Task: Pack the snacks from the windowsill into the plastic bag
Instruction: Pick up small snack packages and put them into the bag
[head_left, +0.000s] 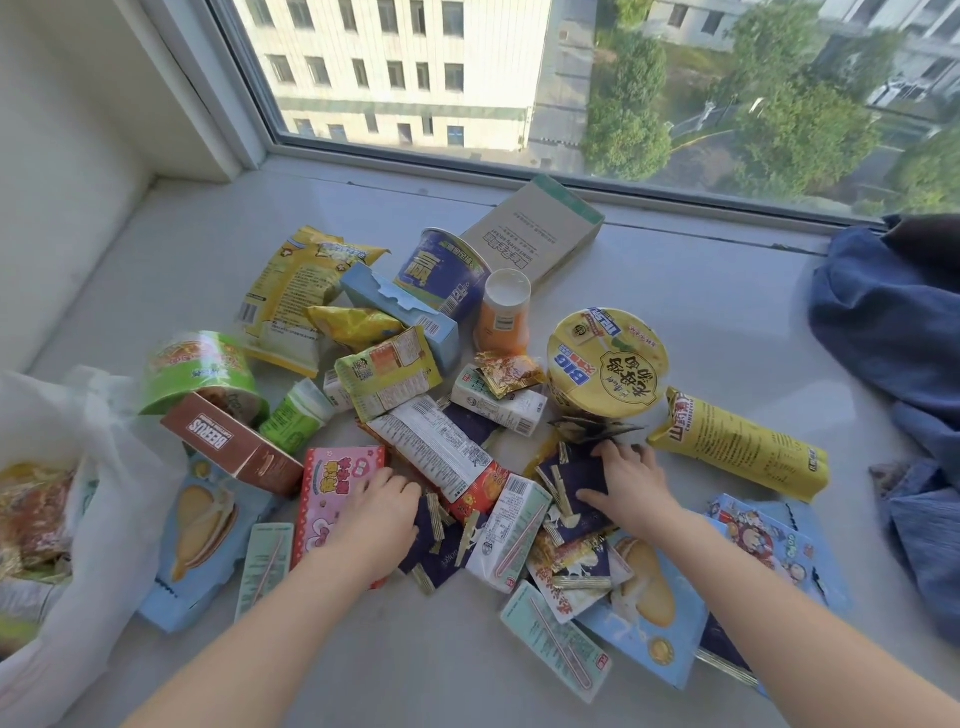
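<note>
Your left hand (382, 512) curls down into the snacks (431, 441) beside the pink box (332, 478), can't tell if it's gripping. Right hand (631, 480) lies spread flat on navy packets (569, 470). Plastic bag (109, 467) sits left on the windowsill (675, 270), partly filled.

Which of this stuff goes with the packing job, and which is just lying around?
Job: plastic bag, yellow cup, blue cup, green cup, brown box, pink box, dark packets.
Lying about: blue clothes.
</note>
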